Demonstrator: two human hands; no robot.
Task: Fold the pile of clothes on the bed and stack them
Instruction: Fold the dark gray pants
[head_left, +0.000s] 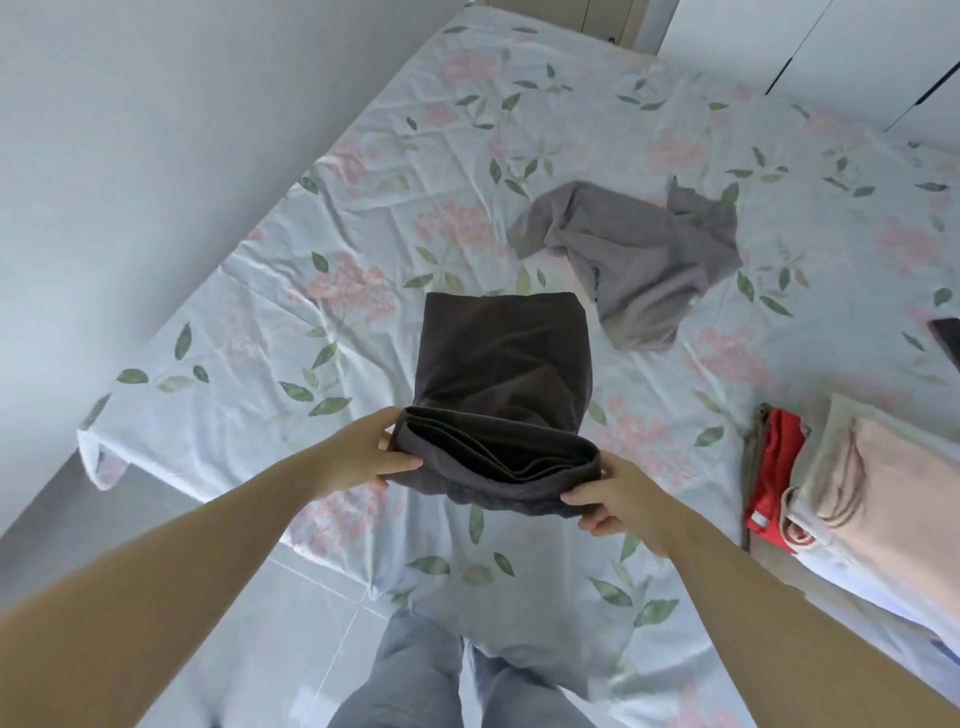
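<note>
Hands, left (363, 457) and right (618, 499), pinch layered dark soft garment (504, 364) ends.

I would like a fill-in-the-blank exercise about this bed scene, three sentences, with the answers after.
1. The left hand and the right hand grip the dark garment over a bed sheet printed with pink ____.
2. The light grey garment lies crumpled, not yet ____.
3. The red garment lies on the person's ____ side.
Answers: flowers, folded, right.
</note>
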